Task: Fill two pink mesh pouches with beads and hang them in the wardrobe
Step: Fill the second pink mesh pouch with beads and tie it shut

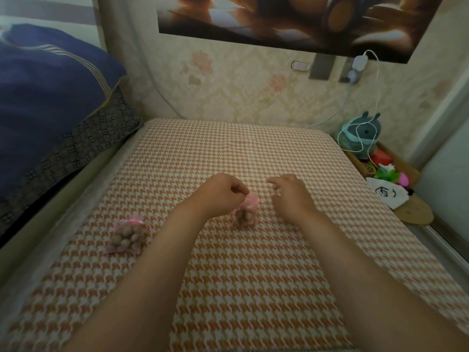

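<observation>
Two pink mesh pouches filled with brownish beads are on the orange-and-white houndstooth mattress point(253, 288). One pouch point(128, 237) lies on its side at the left, tied with a pink ribbon, and no hand touches it. The other pouch point(245, 212) stands near the middle. My left hand point(220, 193) pinches its gathered pink top. My right hand point(291, 196) hovers just to the right of that pouch with fingers spread and holds nothing. The wardrobe is not in view.
A dark blue quilt point(50, 92) is piled at the left on a patterned pillow. At the right, past the mattress edge, a wooden shelf point(411, 212) holds a grey-green plush toy point(361, 134), a white drawstring bag and colourful items. A white charger cable hangs from the wall.
</observation>
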### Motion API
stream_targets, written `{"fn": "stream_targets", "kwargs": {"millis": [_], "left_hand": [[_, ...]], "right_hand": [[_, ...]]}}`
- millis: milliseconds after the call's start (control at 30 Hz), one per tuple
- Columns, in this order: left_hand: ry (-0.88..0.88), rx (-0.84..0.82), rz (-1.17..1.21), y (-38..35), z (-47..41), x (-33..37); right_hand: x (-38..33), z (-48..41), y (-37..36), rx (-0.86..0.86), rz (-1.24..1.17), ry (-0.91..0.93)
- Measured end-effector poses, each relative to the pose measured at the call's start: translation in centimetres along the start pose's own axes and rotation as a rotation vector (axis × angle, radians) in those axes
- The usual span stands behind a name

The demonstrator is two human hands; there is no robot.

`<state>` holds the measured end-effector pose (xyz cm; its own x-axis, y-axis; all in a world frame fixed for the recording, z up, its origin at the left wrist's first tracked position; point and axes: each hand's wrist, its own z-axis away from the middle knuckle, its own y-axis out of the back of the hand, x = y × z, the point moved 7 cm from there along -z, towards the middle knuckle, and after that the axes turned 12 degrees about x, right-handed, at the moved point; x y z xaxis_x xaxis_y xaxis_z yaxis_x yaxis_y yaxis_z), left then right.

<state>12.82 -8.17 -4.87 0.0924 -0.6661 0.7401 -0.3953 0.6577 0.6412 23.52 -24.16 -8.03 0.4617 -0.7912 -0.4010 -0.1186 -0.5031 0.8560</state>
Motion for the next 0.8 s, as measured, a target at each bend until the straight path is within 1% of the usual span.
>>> {"fn": "stream_targets", "kwargs": {"millis": [133,167,233,333,400,533,700,767,800], "left_hand": [[-0.017,-0.010,-0.004,-0.2,-0.5,-0.1],[-0.020,-0.011,-0.005,-0.3,-0.6,-0.1],[-0.022,-0.010,-0.001,-0.4,-0.8,-0.2],[-0.032,-0.015,-0.002,-0.6,-0.8,-0.3],[-0.031,-0.020,0.000,-0.7,-0.9,-0.4],[-0.033,-0.015,0.004,-0.6,-0.7,-0.4],[-0.033,-0.014,0.006,-0.4,-0.4,-0.5],[-0.017,-0.017,0.013,-0.3,-0.3,-0.7],[-0.010,-0.018,0.021,-0.2,-0.1,-0.8]], "right_hand": [[0.2,-0.8,-2.1,-0.128,0.083,-0.019],[0.3,-0.9,-2.5,-0.139,0.116,-0.013],[0.5,-1.4,-3.0,-0.090,0.130,0.004],[0.6,-2.0,-2.7,0.026,0.037,-0.033],[0.4,-2.0,-2.4,0.028,-0.030,-0.069],[-0.5,-1.5,-1.2,0.080,-0.269,-0.146],[-4.3,-0.6,1.7,0.152,-0.607,-0.143],[-5.5,0.2,3.0,0.190,-0.663,-0.112],[-5.9,0.6,3.5,0.195,-0.653,-0.085]]}}
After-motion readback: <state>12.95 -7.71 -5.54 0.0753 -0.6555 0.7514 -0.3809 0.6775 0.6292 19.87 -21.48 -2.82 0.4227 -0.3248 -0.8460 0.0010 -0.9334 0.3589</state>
